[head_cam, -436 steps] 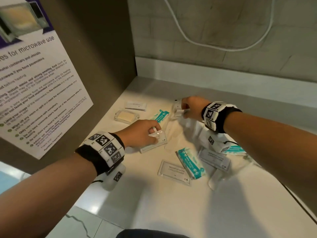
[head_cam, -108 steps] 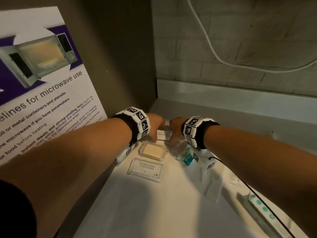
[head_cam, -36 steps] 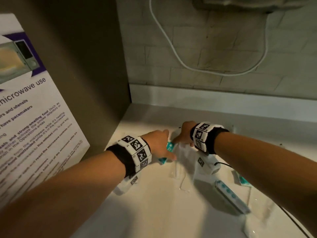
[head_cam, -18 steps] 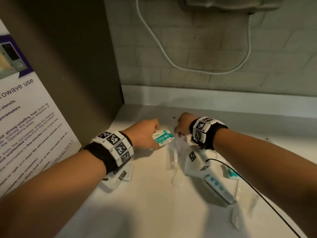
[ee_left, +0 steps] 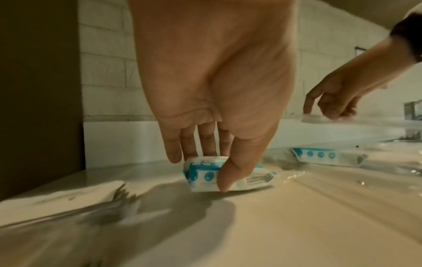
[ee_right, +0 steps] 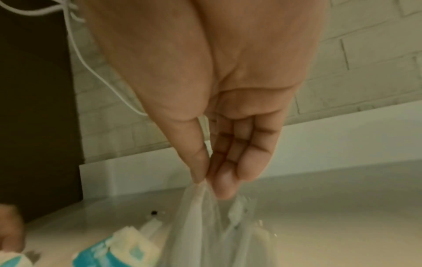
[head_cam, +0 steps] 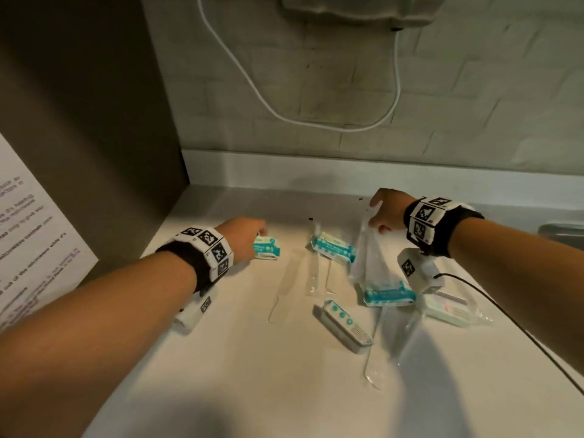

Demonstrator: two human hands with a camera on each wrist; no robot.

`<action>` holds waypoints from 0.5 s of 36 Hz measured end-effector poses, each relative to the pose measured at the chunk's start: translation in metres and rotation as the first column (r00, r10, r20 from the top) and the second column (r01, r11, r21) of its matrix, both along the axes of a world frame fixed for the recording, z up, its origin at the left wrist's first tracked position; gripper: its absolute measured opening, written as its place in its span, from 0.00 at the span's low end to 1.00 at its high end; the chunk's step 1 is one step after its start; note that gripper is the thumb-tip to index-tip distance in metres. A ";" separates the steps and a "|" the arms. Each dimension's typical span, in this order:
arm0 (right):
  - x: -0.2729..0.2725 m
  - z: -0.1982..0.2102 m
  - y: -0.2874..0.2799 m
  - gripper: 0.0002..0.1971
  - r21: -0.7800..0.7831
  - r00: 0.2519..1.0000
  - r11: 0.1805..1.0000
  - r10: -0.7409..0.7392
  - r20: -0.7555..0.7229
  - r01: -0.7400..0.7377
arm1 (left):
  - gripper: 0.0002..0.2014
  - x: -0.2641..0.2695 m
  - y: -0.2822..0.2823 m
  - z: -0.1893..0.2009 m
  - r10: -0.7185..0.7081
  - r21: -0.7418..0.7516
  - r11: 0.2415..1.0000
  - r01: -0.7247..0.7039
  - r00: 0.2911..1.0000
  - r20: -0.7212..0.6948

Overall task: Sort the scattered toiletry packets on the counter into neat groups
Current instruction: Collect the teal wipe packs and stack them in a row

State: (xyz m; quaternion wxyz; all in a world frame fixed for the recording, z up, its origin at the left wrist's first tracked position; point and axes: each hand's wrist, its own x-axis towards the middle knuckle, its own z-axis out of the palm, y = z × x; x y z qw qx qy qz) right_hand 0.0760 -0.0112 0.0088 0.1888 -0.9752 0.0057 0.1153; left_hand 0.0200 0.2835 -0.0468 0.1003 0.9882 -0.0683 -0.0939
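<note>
Teal-printed packet (ee_left: 224, 174) sits on the worktop (head_cam: 252, 358) at far left, pinched by the left hand (ee_left: 212, 86). Right hand (ee_right: 205, 90) fingers (ee_right: 224, 184) pinch hanging clear sleeves (head_cam: 368, 257); that slippery film could slide free and rescatter.

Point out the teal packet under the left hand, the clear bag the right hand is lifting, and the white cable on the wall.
teal packet (ee_left: 203, 176): left wrist view, printed front face.
clear bag (ee_right: 200, 216): right wrist view, gathered top below the fingertips.
white cable (head_cam: 331, 126): head view, bottom of its loop.
</note>
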 end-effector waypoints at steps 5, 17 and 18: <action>0.004 -0.019 -0.005 0.19 0.024 0.998 1.000 -0.013 -0.060 0.015 | 0.21 0.011 -0.013 -0.007 0.015 0.005 1.000 -0.015 1.000 -0.008; 0.002 -0.033 0.014 0.25 -0.144 0.972 0.962 0.233 -0.014 -0.232 | 0.34 0.007 -0.030 -0.009 0.044 -0.086 0.995 -0.052 0.995 -0.089; 0.000 -0.034 0.019 0.25 -0.139 0.957 0.947 0.289 -0.025 -0.289 | 0.34 0.004 -0.035 -0.004 0.011 -0.101 0.995 -0.018 0.997 -0.072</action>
